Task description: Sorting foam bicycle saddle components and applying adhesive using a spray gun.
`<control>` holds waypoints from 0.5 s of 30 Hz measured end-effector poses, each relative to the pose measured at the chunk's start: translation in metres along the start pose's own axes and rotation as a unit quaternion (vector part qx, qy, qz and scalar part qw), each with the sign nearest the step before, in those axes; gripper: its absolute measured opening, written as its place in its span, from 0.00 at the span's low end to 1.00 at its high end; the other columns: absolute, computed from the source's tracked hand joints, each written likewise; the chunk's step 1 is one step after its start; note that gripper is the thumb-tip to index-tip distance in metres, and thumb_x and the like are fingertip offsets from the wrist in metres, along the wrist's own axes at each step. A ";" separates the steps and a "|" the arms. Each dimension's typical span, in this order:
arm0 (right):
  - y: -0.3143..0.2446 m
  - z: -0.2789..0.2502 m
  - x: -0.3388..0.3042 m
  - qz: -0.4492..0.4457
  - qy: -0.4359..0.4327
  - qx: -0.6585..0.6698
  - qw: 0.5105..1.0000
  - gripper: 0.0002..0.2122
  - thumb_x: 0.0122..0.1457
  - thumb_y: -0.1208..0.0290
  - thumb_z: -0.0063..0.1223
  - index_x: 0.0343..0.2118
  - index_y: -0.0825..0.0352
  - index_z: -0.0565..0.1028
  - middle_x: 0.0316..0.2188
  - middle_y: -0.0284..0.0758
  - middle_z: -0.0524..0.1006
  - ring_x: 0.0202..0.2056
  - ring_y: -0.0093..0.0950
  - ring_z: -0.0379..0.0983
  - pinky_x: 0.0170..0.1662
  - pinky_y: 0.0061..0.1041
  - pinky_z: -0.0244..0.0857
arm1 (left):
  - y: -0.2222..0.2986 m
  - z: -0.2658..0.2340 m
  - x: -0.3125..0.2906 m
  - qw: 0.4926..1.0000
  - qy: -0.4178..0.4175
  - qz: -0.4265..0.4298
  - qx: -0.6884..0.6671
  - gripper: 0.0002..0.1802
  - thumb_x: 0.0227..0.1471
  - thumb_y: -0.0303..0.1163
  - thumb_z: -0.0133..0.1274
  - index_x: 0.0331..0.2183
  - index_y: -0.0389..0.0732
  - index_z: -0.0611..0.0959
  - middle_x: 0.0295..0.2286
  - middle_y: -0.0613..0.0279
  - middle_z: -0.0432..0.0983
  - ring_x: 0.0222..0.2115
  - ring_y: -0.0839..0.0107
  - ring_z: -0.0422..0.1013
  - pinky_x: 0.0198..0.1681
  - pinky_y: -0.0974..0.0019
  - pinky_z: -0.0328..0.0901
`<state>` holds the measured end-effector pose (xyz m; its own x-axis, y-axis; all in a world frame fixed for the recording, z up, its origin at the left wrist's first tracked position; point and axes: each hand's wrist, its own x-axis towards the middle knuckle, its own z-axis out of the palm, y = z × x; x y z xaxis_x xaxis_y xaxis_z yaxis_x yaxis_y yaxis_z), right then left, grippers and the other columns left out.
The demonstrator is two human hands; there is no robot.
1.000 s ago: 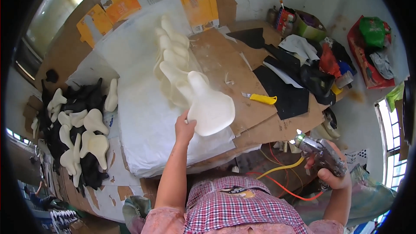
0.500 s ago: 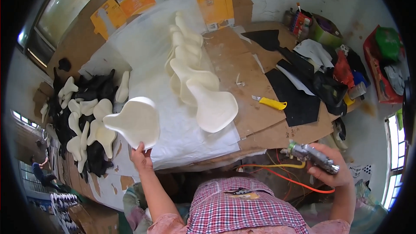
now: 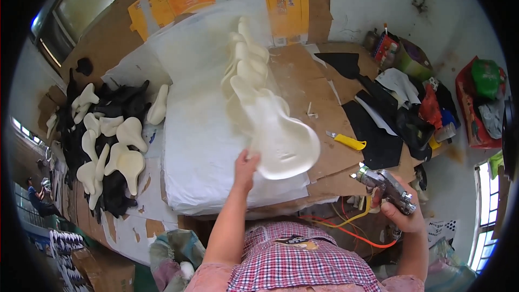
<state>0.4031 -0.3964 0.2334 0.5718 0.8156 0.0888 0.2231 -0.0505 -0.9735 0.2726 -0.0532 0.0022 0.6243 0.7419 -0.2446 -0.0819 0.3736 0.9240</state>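
A cream foam saddle pad [image 3: 286, 143] is pinched along its near left edge by my left hand [image 3: 246, 170]. It lies over the front of a row of overlapping saddle pads [image 3: 250, 75]; whether it rests on them I cannot tell. The row runs back across white sheeting [image 3: 194, 151]. At the right, in front of the table, my right hand [image 3: 406, 211] is wrapped round a metal spray gun [image 3: 386, 188], its nozzle end toward the upper left. A yellow hose [image 3: 352, 220] and an orange hose [image 3: 373, 243] run close below the gun.
More cream pads [image 3: 125, 162] lie on black covers [image 3: 121, 103] at the left. Brown cardboard [image 3: 303, 81] carries a yellow utility knife [image 3: 348, 141] and black sheet pieces [image 3: 373, 135] at the right. Further off at the left, a person [image 3: 40, 200] sits.
My left hand has carried the pad from the left side of the sheeting rightward onto the row's near end. The spray gun stays in my right hand, only slightly shifted.
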 end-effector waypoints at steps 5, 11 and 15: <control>-0.028 0.034 0.025 -0.031 0.054 0.005 0.998 0.27 0.50 0.69 0.57 0.51 0.73 0.63 0.28 0.35 0.73 0.29 0.21 0.69 0.34 0.21 0.64 | 0.122 -0.146 -0.023 0.962 0.123 0.209 -0.123 0.22 0.55 0.38 0.46 0.50 0.40 0.67 0.43 0.61 0.70 0.43 0.69 0.68 0.48 0.64 0.63; -0.032 0.052 0.025 0.099 0.001 -0.131 0.986 0.25 0.50 0.72 0.56 0.51 0.73 0.63 0.29 0.35 0.73 0.30 0.21 0.69 0.36 0.20 0.63 | 0.114 -0.290 0.035 0.918 0.296 0.212 -0.156 0.37 0.50 0.47 0.50 0.57 0.47 0.56 0.54 0.61 0.54 0.54 0.58 0.52 0.55 0.50 0.50; -0.046 0.079 0.018 0.064 0.093 -0.007 0.994 0.28 0.49 0.68 0.58 0.52 0.74 0.63 0.30 0.37 0.73 0.32 0.23 0.70 0.38 0.22 0.64 | 0.035 -0.160 0.137 0.997 0.055 0.046 0.042 0.31 0.46 0.34 0.52 0.54 0.48 0.64 0.43 0.66 0.68 0.41 0.73 0.66 0.41 0.63 0.62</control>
<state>0.3405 -0.3335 0.2633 0.7322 0.6811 0.0024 0.1488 -0.1565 -0.9764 0.2309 0.1501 -0.0462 0.5283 0.8290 -0.1833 -0.0679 0.2564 0.9642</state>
